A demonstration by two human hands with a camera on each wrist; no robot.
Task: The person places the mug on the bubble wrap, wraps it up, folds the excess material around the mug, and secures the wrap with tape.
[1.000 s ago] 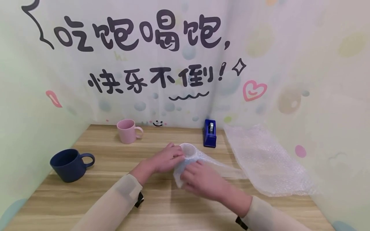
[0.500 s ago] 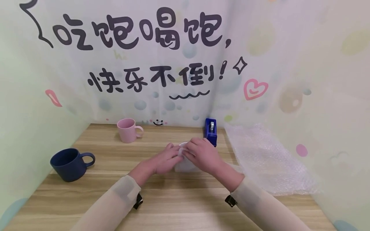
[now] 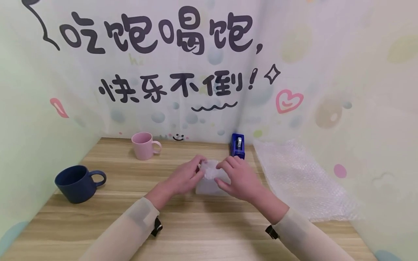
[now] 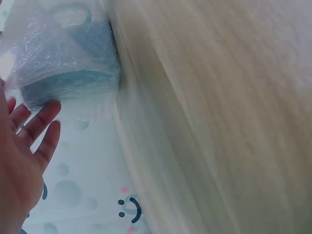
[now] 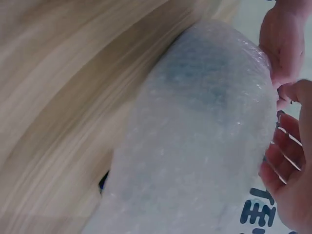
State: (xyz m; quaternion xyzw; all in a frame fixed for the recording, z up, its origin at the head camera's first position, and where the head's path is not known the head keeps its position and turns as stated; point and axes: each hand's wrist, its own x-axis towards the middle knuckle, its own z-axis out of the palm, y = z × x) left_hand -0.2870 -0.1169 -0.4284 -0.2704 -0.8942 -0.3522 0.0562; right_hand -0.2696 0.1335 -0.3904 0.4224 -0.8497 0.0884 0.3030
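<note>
A mug wrapped in bubble wrap [image 3: 211, 186] stands mid-table between both hands; its bluish body and handle show through the plastic in the left wrist view. On its left, my left hand [image 3: 184, 177] touches the wrap around the top, fingers extended along the far side [image 4: 24, 151]. My right hand [image 3: 240, 179] is at the upper right edge of the bundle, thumb and fingers apart and loosely bent [image 5: 292, 161]. Between the hands, wrap lies over the mug's top. In the right wrist view the bubble wrap trails toward the camera.
A navy mug [image 3: 76, 186] stands at the left and a pink mug [image 3: 142, 146] at the back left. Behind the right hand is a blue tape dispenser [image 3: 237, 145]. A bubble wrap sheet [image 3: 300, 181] lies at the right, near the wall.
My right hand has moved from the front of the bundle up to its top, then slightly right with fingers spreading. Wrap now covers the previously visible round opening. The left hand stays at the left side.
</note>
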